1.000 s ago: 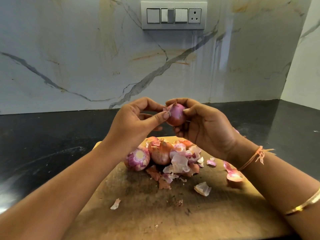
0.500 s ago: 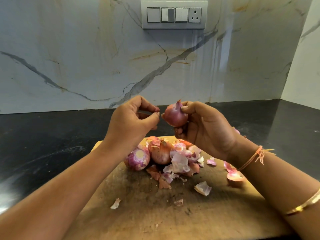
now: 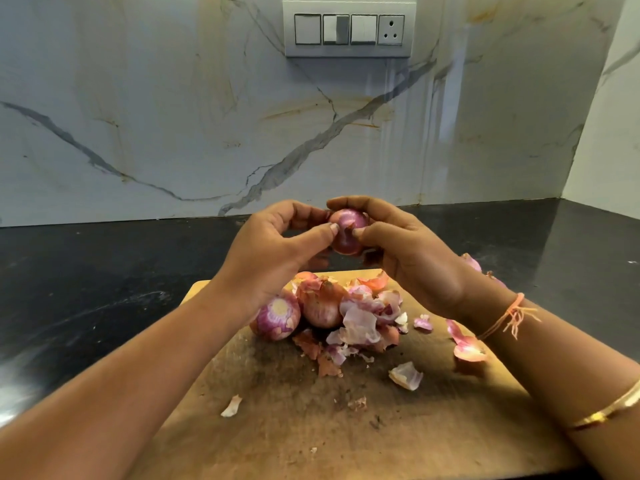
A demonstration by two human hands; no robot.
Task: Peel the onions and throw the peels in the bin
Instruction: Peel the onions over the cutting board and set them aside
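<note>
Mid-peel: small onion (image 3: pixel 347 233) held up betw both hands, above the board (image 3: pixel 346 427).

Right hand (image 3: pixel 412 258) closed round it; left hand (image 3: pixel 273 254) thumb & fingers pinched at its near side. Axis approx vertical, tip end unclear. Below grip: two onions (image 3: pixel 298 311) w/ skin left, peels (image 3: pixel 363 323) loose, none binned; no bin visible.

Held onion (image 3: pixel 347 233) purple-red, glossy. Below grip: peels (image 3: pixel 363 323) pale pink and papery brown, cut onion (image 3: pixel 277 317) purple-white ringed, board (image 3: pixel 346 427) stained tan. Counter (image 3: pixel 104 271) black. Wall (image 3: pixel 173 116) white, grey-veined.
</note>
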